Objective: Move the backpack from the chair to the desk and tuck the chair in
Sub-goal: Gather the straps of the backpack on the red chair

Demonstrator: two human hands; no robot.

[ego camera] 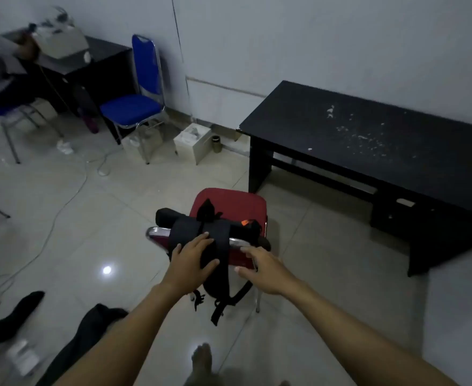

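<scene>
A black backpack [218, 232] hangs over the backrest of a red chair [235, 204] with a chrome frame, its straps dangling down behind the backrest. My left hand [191, 260] lies on the backpack's straps at the top of the backrest, fingers wrapped around one strap. Just to its right my right hand [262, 267] hovers with fingers spread at the backrest's chrome rail, holding nothing. The black desk [368, 146] stands to the right against the wall, its top speckled with white crumbs. The chair sits apart from the desk's left front corner.
A blue chair [134, 107] and a second dark desk [90, 59] stand at the back left, where a person sits. White cables [70, 196] run across the tiled floor. A small white box [193, 143] sits by the wall. Dark clothing [20, 310] lies at the lower left.
</scene>
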